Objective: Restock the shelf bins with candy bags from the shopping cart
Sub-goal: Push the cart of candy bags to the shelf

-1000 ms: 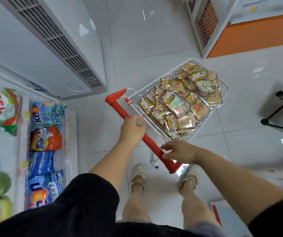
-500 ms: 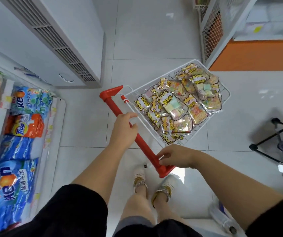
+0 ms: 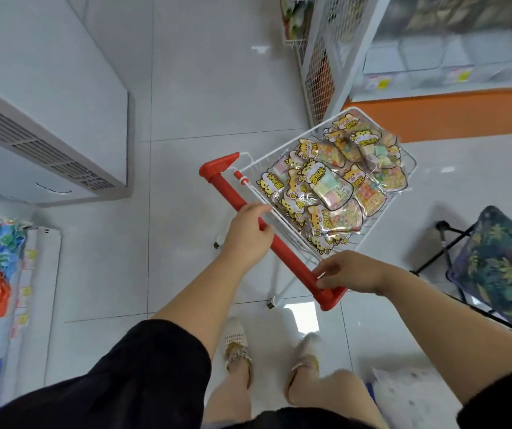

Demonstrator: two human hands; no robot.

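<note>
Fingers of the left hand are seen curled round the red handle; the right hand is clamped on the same bar, nearer its end. Candy bags are heaped in the cart, just beyond both hands. Blurred shelf bins are noted farther beyond, well apart. A stool is recorded right of the right hand.

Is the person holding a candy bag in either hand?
No: the left hand and the right hand both hold the red handle; the candy bags lie in the cart.
</note>
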